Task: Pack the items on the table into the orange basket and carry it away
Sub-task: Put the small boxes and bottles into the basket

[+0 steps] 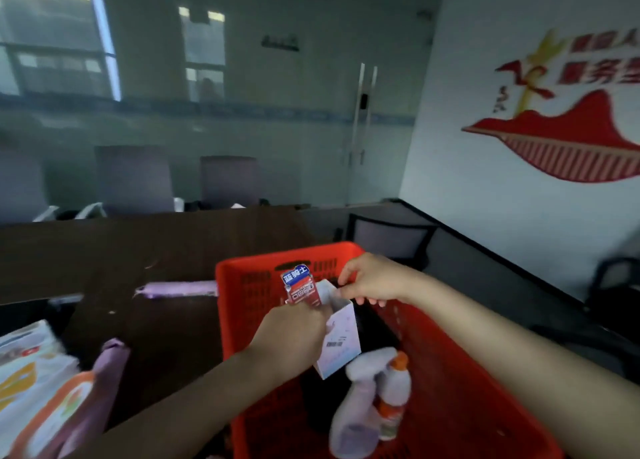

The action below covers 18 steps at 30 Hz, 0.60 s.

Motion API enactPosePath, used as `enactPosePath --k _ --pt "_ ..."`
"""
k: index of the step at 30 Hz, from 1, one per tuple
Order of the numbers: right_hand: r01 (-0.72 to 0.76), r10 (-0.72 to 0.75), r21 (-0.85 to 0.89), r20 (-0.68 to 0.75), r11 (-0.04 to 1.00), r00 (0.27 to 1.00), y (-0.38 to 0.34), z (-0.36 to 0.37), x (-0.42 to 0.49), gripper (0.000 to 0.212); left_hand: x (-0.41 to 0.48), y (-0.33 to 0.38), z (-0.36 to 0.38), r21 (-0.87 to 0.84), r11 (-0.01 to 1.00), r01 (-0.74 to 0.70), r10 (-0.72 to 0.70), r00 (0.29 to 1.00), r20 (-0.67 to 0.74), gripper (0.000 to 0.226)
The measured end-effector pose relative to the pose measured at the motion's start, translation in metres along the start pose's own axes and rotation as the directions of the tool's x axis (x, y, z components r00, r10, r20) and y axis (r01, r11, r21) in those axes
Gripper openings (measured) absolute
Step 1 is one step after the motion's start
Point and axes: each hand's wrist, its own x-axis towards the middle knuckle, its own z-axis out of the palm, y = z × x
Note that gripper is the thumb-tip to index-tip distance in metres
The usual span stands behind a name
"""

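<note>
Dark brown, the surface (156,243) runs across a meeting room with grey chairs (133,178) along its far side, a glass wall behind them and a red emblem (571,139) on the white wall to the right.

Over the orange basket (450,372) the left grip (294,330) is closed, fingers curled round the lower part of a red-and-blue packet (299,285) that stands upright out of the fist. That fist also lies against the left side of a white box (337,340); whether it holds the box as well I cannot tell. The right grip (374,282) is closed too, thumb and fingertips pinching the open top edge of the white box from the right. The box is tilted, its barcode side facing the camera, and is held up inside the basket's rim.

Below the box, in the basket, a lilac spray bottle (356,410) lies beside a white bottle with an orange cap (394,389), the two touching. Something dark fills the basket's floor around them, too dim to make out.

The basket stands at the near right end of the surface. Left of it lies a purple roll (176,289), just beside the basket's wall. Nearer the camera, at the lower left, another purple bundle (104,382) lies against blurred white-and-orange packs (34,382).
</note>
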Motion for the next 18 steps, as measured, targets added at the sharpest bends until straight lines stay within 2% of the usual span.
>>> enactPosePath --k 4,6,10,12,15,16,18 --pt "-0.171 0.197 -0.182 0.130 0.968 0.972 0.053 0.002 -0.037 0.027 0.000 0.063 0.021 0.042 0.980 -0.194 0.196 0.979 -0.053 0.025" --pt "-0.225 0.260 -0.224 0.137 0.948 0.956 0.070 0.007 -0.047 0.025 -0.002 0.081 0.024 0.067 0.958 -0.280 0.284 0.957 -0.053 0.031" --pt "-0.309 0.327 -0.142 0.132 0.940 0.936 0.102 0.011 -0.067 0.010 0.001 0.114 0.044 0.074 0.943 -0.325 0.331 0.938 -0.101 0.040" --pt "-0.330 0.343 -0.113 0.126 0.937 0.931 0.115 0.014 -0.073 0.008 0.005 0.121 0.058 0.044 0.917 -0.397 0.400 0.909 -0.114 0.035" --pt "-0.367 0.380 -0.104 0.161 0.924 0.911 0.131 0.024 -0.076 0.006 0.006 0.119 0.068 -0.136 0.861 -0.490 0.472 0.869 -0.145 0.011" --pt "-0.380 0.397 -0.120 0.185 0.917 0.899 0.134 0.029 -0.075 0.004 0.005 0.114 0.069 -0.246 0.838 -0.488 0.463 0.873 -0.154 0.015" --pt "-0.389 0.416 -0.161 0.202 0.907 0.886 0.143 0.042 -0.072 0.002 0.000 0.106 0.071 -0.565 0.736 -0.372 0.384 0.918 -0.105 0.016"
